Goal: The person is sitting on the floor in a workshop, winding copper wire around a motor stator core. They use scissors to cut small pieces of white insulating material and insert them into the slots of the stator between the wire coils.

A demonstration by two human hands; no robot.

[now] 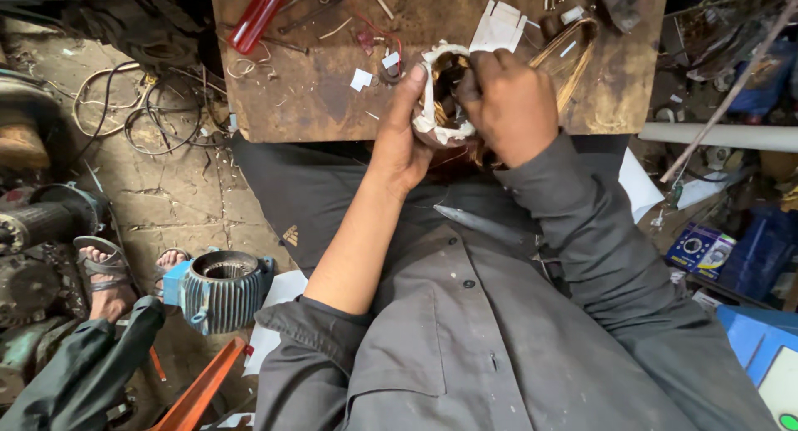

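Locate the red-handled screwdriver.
In the head view, the red-handled screwdriver lies at the upper left of the wooden board, beside loose metal tools, left of both hands and apart from them.

A worn wooden workbench (316,107) fills the top of the view, scattered with scraps of white paper (361,79). A red-handled screwdriver (256,17) lies up and to the left of the grip, near thin metal rods (320,7). A loose coil of copper wire (572,57) rests just right of the grip. Lower left, on the dirty floor, stands a blue ribbed motor housing (218,288), with another person's sandalled foot (104,269) beside it. Tangled cables (137,107) lie far left. A small printed box (700,250) sits lower right.
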